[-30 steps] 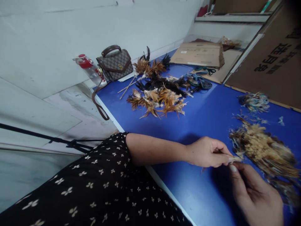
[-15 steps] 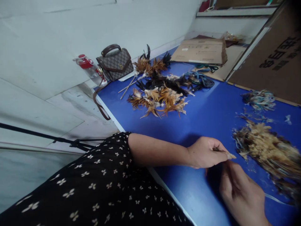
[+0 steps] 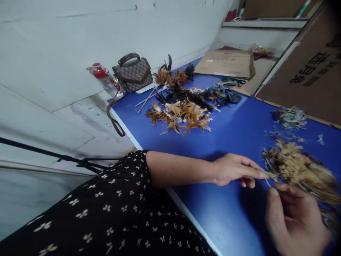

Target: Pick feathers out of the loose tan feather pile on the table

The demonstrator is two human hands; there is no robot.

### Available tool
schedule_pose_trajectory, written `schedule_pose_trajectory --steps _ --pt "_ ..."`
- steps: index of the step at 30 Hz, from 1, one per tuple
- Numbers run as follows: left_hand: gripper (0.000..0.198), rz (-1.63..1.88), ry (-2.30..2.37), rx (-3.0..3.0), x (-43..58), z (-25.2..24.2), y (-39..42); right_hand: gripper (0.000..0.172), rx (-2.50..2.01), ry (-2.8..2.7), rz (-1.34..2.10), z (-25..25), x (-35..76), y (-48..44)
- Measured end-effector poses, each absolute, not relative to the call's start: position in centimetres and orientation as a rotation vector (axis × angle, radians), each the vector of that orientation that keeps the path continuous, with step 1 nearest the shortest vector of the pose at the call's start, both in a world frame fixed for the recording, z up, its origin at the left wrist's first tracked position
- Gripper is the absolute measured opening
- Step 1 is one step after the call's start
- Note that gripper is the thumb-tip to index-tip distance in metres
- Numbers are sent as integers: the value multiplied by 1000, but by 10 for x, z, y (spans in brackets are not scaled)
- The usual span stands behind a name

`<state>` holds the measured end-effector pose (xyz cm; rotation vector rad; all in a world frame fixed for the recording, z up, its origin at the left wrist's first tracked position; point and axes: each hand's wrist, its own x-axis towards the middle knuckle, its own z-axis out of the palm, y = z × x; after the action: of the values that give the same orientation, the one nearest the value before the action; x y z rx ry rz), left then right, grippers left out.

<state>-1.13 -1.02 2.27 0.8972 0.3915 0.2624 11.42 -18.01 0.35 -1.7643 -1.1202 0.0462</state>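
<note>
The left hand [image 3: 234, 170] lies low on the blue worktop [image 3: 234, 124], its fingers stretched out and nearly flat, the tips touching the near edge of a loose heap of tan and brown feathers [image 3: 298, 170] at 3 o'clock. The right hand [image 3: 295, 220] hovers at 5 o'clock, its fingers loosely curled and parted; whether they pinch a quill I cannot tell. The feathers look feather-light, soft and easily scattered — best taken by the stiff quill ends, not the fluffy vanes. At 12 o'clock sit finished feather bundles [image 3: 181, 110], with a brown handbag [image 3: 133, 73] and a red-capped bottle [image 3: 102, 76] at 11 o'clock.
</note>
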Motion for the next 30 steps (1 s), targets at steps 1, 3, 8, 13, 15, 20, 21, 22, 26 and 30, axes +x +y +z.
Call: schedule_pose_trajectory --steps 1,3,8,13,15,20,21,22,26,30 --pt "49 256 404 881 -10 22 -9 47 -1768 -1116 43 3 116 -182" --pt "46 245 420 843 -7 20 -8 37 -1777 -1181 -20 3 119 -184" --pt "38 249 450 770 -2 18 -7 19 -1627 -1483 -156 12 122 -176" --pt "46 259 434 729 0 15 -8 19 -1591 -1555 -207 14 120 -167" --pt "49 267 433 737 0 13 -8 11 -1585 -1562 -203 14 119 -165" --pt "60 232 394 746 0 10 -7 11 -1608 -1571 -79 16 120 -169" --pt "61 222 386 755 0 10 -7 13 -1625 -1548 -19 16 120 -171" --pt "60 211 383 768 -1 10 -8 16 -1644 -1500 63 15 120 -174" --pt "57 200 409 808 -3 14 -11 32 -1689 -1172 410 5 126 -186" --pt "48 212 403 882 -3 19 -13 41 -1737 -1022 461 -6 132 -192"
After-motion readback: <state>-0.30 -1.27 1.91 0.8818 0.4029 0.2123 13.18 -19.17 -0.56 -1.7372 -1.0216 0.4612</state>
